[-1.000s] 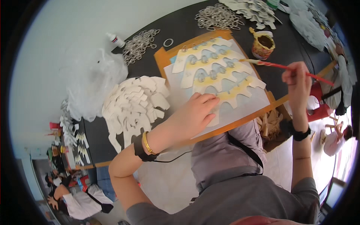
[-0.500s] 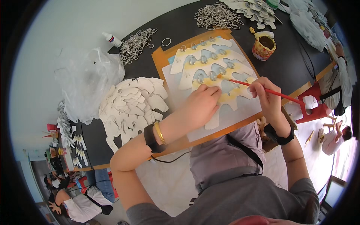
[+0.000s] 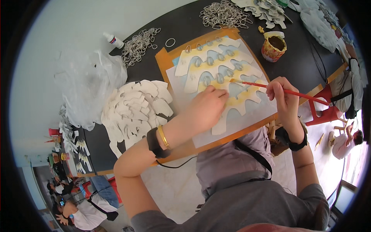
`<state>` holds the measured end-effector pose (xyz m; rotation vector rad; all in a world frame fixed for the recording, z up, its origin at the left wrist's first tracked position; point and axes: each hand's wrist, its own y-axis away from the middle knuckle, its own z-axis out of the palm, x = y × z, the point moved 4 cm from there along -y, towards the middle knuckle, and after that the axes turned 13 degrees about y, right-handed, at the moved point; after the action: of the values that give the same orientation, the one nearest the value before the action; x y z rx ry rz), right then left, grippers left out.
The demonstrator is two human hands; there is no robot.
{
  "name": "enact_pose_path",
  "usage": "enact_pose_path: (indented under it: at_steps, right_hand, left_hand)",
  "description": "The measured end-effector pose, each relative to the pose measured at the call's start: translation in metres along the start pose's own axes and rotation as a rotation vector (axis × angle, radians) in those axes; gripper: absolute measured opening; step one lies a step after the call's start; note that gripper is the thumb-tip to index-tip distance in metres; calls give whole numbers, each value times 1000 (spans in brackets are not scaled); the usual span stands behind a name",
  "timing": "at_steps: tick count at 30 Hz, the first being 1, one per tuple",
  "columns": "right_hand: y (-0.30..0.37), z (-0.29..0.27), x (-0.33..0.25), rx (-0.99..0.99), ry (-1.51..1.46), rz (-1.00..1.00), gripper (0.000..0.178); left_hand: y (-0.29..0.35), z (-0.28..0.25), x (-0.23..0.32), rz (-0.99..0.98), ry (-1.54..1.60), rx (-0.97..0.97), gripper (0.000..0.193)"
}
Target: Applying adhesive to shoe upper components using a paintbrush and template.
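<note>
My right hand [image 3: 284,95] grips a slim red-handled paintbrush [image 3: 290,92]. Its tip rests over the nearest of several white cut-out pieces [image 3: 236,101], by the metal rings. This piece has toothed, scalloped edges and yellowish smears along it. My left hand [image 3: 208,107] has its fingers bent and closed at the same piece's left part, pressing it against a white sheet [image 3: 259,111]. Above it lie similar cut-outs [image 3: 208,49] in overlapping rows, with oval metal rings [image 3: 220,78] standing along them. The left thumb is mostly hidden.
An orange-brown board [image 3: 164,63] lies under the sheet. Left of it are stacked white cut-outs [image 3: 135,104], a plastic bag [image 3: 92,85] and a small bottle [image 3: 113,40]. Loose ring piles [image 3: 224,14] lie at the back. An open tub of brown paste [image 3: 273,48] stands right. Other people [image 3: 87,210] are farther off.
My right hand and the brush have shifted right, and the brush lies flatter, its bristles now clearly visible. My left hand stays in place. A person at lower left has moved slightly.
</note>
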<state>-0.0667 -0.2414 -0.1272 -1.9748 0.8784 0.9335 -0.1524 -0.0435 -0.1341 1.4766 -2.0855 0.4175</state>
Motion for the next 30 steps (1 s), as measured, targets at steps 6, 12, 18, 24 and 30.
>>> enact_pose_path:
  at_steps: [6,12,18,24,30]
  right_hand:
    - [-1,11,0,-75,46,-69,18]
    - [3,1,13,78,118,-30,21]
    - [1,10,25,13,31,-136,26]
    - [-6,-4,39,29,163,-155,26]
    - [1,-15,36,115,104,-144,28]
  left_hand:
    - [1,3,-3,7,19,31,36]
    - [-2,18,-12,137,-92,43,23]
    - [-5,18,-11,-26,-119,2,21]
    - [-6,18,-17,-8,-149,12,19]
    - [-7,19,-13,-4,-163,-8,19]
